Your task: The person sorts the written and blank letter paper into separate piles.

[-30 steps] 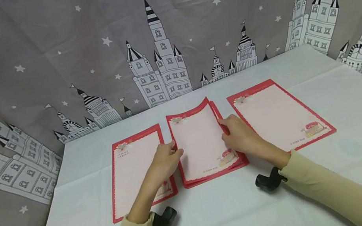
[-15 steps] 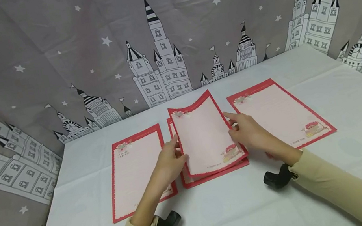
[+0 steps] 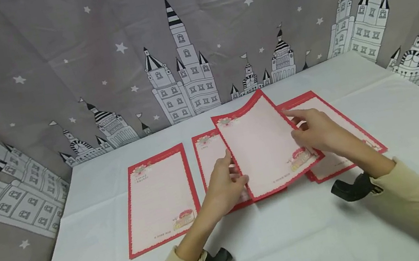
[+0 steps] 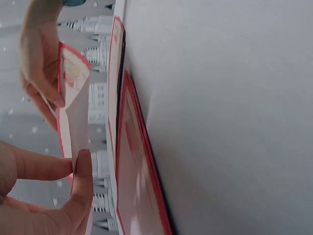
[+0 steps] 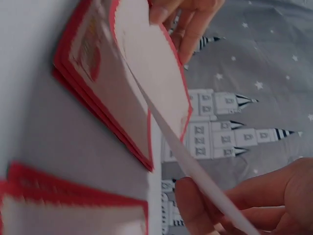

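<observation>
A pink sheet of paper with a red border (image 3: 263,144) is held up above the table, bent slightly along its length. My left hand (image 3: 225,185) pinches its left edge between thumb and fingers, as the left wrist view shows. On the opposite edge, my right hand (image 3: 315,131) pinches the paper between thumb and fingers. Beneath the sheet, partly covered, lies the middle stack of matching papers (image 3: 206,149). The raised sheet also overlaps part of the right-hand stack (image 3: 334,167). In the right wrist view the sheet (image 5: 181,152) appears nearly edge-on.
Another matching sheet or stack (image 3: 158,199) lies at the left, with small writing near its top. A white cloth (image 3: 279,248) covers the table. Behind it hangs a grey curtain (image 3: 96,52) printed with castles and stars.
Both hands have lifted the top sheet off the middle stack and carried it rightward, partly over the right-hand stack. Small writing now shows on the sheet beneath.
</observation>
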Available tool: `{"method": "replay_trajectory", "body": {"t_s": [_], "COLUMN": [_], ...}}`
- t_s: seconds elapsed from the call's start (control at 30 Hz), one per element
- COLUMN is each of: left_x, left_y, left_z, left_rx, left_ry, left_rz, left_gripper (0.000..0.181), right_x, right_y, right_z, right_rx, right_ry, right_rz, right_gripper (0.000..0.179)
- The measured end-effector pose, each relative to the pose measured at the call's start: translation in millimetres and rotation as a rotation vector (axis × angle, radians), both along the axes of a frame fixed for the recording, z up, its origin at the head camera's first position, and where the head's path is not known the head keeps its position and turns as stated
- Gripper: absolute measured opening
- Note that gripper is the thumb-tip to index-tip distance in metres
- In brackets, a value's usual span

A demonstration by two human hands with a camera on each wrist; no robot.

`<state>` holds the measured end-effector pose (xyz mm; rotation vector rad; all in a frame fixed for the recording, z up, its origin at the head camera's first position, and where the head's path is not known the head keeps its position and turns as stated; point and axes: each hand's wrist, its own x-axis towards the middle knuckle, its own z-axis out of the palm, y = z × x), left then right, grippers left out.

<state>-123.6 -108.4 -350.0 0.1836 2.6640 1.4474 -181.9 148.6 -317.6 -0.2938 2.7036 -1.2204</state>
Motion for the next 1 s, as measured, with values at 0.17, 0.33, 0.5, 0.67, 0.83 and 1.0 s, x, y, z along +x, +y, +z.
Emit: {"method": "replay_trajectory", "body": {"t_s": [0.17, 0.33, 0.5, 0.67, 0.83, 1.0], "left_x": [-2.7, -7.7, -13.2, -21.8, -30.1, -35.3], "left_y": [27.2, 54.7, 85.4, 114.7, 134.5, 140.1], "left_z": [-0.2, -4.6, -8.2, -9.4, -7.2, -5.8], "left_rx": [0.118, 0.106, 0.041, 0.014, -0.087, -0.068], "left_ry": [-0.049, -0.057, -0.066, -0.087, -0.090, -0.117], "left_rz": [-0.057, -0.079, -0.085, -0.068, -0.070, -0.060], "left_gripper": [0.084, 0.086, 0.089, 0.088, 0.085, 0.050], "right_x": [-1.7, -2.9, -5.4, -8.1, -11.4, -17.5], "right_y": [26.9, 49.5, 72.1, 92.4, 104.8, 110.2], "right_z": [6.4, 5.4, 6.7, 8.8, 7.4, 1.9], "right_rx": [0.089, 0.130, 0.173, 0.213, 0.236, 0.248], "right_ry": [0.039, 0.020, 0.011, 0.006, 0.000, 0.001], "right_rz": [-0.014, -0.038, -0.067, -0.100, -0.118, -0.130], "right_gripper": [0.064, 0.065, 0.064, 0.063, 0.060, 0.057]}}
